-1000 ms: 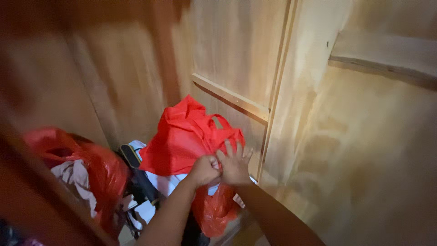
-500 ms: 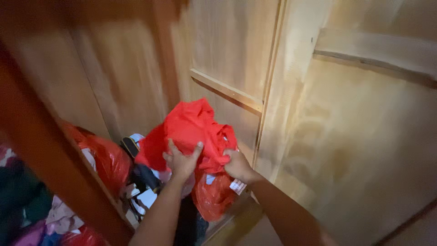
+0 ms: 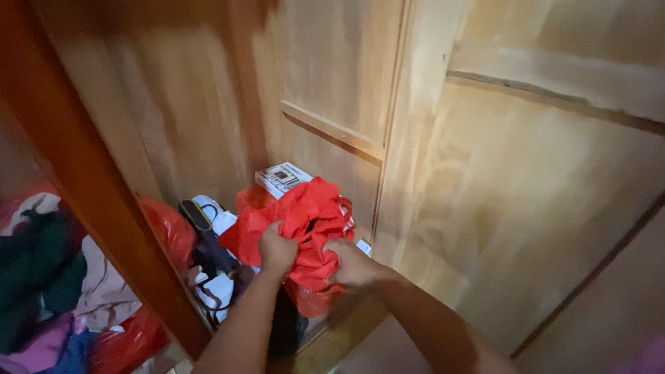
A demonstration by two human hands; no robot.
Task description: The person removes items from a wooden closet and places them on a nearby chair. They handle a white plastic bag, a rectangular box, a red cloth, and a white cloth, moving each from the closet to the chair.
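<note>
Red fabric bag (image 3: 305, 215), bunched inside wooden wardrobe (image 3: 332, 104), clenched by left hand (image 3: 277, 249) and right hand (image 3: 352, 263).

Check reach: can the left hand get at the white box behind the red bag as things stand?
Probably not directly. The left hand is gripping the bunched red bag, which sits in front of the white box and covers its near side; only the box's top shows above it.

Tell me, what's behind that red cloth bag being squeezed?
Behind the red cloth bag a pale box pokes out against the wooden wall. Only its top shows; the rest, and whatever it sits on, is covered.
</note>
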